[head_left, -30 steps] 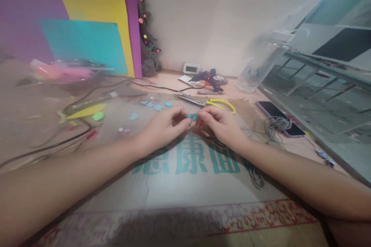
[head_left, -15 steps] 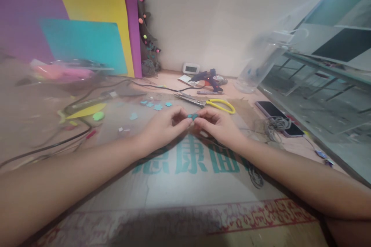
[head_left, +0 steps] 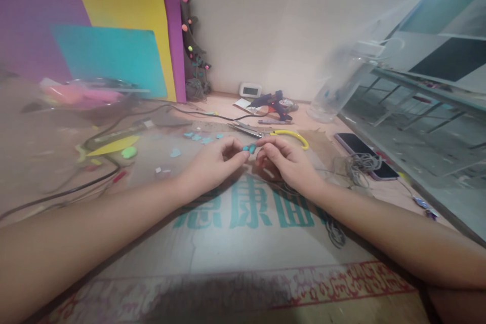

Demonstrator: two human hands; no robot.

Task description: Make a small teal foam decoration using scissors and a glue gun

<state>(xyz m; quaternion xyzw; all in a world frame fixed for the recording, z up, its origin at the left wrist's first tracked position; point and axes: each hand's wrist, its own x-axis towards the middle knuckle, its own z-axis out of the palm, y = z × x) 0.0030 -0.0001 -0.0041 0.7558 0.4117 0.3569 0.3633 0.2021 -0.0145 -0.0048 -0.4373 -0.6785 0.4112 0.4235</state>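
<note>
My left hand [head_left: 224, 159] pinches a small teal piece [head_left: 249, 149] between thumb and forefinger; the piece shows rounded lobes, and its full shape is partly hidden by the fingers. Right beside it, my right hand [head_left: 283, 162] has its thumb and forefinger drawn together at the piece's right side, the other fingers curled below. Whether something thin lies in that pinch is too small to make out. Beyond the left hand lie several light-blue flower cutouts [head_left: 196, 137]. Scissors with yellow handles [head_left: 290, 135] rest behind the right hand, partly covered by it.
A dark glue gun [head_left: 279, 104] stands by the wall near a small white digital display [head_left: 250, 90]. To the right are a phone [head_left: 364, 154], tangled grey wire [head_left: 362, 164] and a clear plastic jug [head_left: 330, 91]. A black cable [head_left: 91, 187] curves across the left side.
The fingers of my right hand have shifted and drawn slightly right, off the teal piece's face, so more of it shows. My left hand keeps its pinch almost in place.
</note>
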